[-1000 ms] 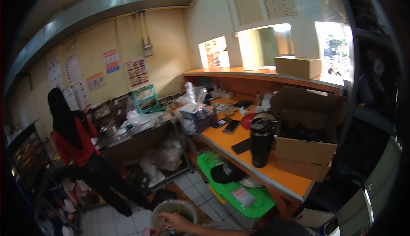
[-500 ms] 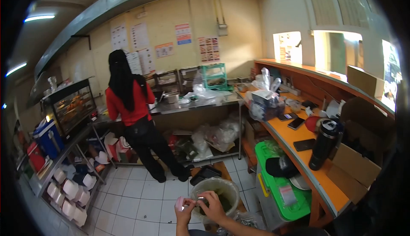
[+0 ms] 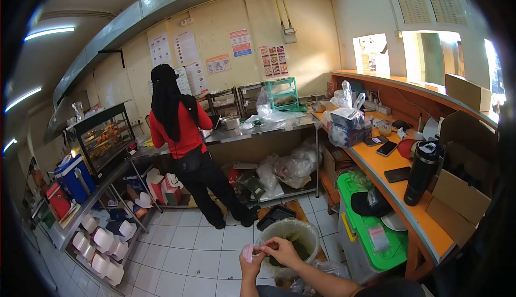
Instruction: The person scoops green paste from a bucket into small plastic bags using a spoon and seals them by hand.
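Note:
My left hand (image 3: pixel 250 263) is closed on a small clear plastic bag (image 3: pixel 248 252) with a pinkish edge. Beside it, my right hand (image 3: pixel 283 251) has its fingertips pinched together at the bag's top; whatever they grip is too small to make out. Both hands are over the near left rim of a large whitish bucket (image 3: pixel 309 232), which has something green inside. A clear plastic bag (image 3: pixel 333 268) lies just right of the bucket's base.
A person in red (image 3: pixel 185 130) stands at a metal counter (image 3: pixel 258 127). On the right are an orange counter (image 3: pixel 371 160) with phones and a black tumbler (image 3: pixel 423 173), and a green-lidded bin (image 3: pixel 395 254). Stacked white boxes (image 3: pixel 104 238) fill the lower left shelf.
The view has shifted, so the room appears farther right in the picture. My right hand's fingers have come closer together and nearer my left hand.

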`<act>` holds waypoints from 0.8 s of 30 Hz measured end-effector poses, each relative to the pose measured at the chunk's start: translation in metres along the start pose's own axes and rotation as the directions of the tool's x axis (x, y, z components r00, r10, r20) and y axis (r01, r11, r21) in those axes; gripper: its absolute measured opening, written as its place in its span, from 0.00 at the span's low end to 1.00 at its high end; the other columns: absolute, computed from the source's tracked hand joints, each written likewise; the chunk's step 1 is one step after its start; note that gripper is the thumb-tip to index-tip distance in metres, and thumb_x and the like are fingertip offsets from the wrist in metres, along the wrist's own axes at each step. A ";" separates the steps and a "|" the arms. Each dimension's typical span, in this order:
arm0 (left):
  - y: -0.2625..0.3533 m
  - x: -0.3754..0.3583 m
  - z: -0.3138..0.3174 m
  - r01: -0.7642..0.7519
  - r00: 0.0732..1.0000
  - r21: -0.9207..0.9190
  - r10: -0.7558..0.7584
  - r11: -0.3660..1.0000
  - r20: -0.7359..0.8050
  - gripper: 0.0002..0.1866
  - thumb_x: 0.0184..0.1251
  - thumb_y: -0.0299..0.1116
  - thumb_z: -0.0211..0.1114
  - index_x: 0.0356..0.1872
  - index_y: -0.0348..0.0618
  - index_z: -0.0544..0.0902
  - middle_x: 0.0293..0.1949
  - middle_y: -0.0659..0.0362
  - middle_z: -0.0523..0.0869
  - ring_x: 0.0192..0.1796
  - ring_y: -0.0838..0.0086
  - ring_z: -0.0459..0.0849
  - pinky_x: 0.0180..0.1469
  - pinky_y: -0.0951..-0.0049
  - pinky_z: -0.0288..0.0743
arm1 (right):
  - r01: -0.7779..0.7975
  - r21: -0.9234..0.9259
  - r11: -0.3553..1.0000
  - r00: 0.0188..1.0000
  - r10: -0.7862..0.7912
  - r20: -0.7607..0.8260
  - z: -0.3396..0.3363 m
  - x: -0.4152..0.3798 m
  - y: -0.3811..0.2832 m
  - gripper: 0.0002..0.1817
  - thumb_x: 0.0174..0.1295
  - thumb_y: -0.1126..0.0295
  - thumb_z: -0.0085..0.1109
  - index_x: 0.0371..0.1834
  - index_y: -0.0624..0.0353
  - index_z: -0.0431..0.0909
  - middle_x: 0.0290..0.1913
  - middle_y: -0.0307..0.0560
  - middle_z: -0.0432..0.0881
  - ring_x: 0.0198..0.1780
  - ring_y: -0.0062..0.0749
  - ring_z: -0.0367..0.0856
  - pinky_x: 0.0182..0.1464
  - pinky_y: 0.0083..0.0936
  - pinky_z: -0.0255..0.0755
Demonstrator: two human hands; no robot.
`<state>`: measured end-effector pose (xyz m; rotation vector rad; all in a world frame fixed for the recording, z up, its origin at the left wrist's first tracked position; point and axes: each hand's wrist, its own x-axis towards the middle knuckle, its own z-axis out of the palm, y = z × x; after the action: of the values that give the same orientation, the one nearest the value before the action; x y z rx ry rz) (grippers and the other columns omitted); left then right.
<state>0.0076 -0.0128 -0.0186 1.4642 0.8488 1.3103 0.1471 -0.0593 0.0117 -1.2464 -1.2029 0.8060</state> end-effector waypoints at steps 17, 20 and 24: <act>0.023 -0.005 0.000 0.019 0.998 0.038 -0.021 0.999 0.055 0.08 0.58 0.27 0.74 0.33 0.36 0.84 0.31 0.59 0.86 0.34 0.77 0.82 0.39 0.77 0.74 | -0.214 0.234 0.949 0.955 0.153 0.252 -0.013 0.020 0.017 0.14 0.62 0.65 0.64 0.43 0.66 0.83 0.32 0.43 0.85 0.31 0.21 0.81 0.36 0.20 0.76; 0.024 -0.006 0.000 0.028 0.997 -0.014 -0.027 1.000 0.066 0.08 0.58 0.29 0.74 0.33 0.38 0.83 0.31 0.61 0.85 0.33 0.78 0.81 0.38 0.76 0.72 | -0.059 -0.081 0.995 0.952 0.080 0.294 -0.021 0.025 0.003 0.11 0.63 0.67 0.59 0.39 0.63 0.83 0.31 0.46 0.85 0.30 0.26 0.82 0.35 0.24 0.76; 0.006 -0.002 -0.002 -0.221 0.973 0.163 0.207 0.962 0.099 0.08 0.59 0.27 0.72 0.33 0.38 0.81 0.29 0.57 0.85 0.33 0.71 0.84 0.39 0.72 0.76 | 0.239 -0.451 0.860 0.898 -0.019 0.440 -0.033 0.032 -0.029 0.12 0.62 0.63 0.54 0.34 0.61 0.81 0.32 0.54 0.84 0.33 0.48 0.83 0.39 0.37 0.76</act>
<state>0.0050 -0.0162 -0.0139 1.7753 0.7832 1.3506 0.1816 -0.0429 0.0502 -1.4167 -1.9241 0.7035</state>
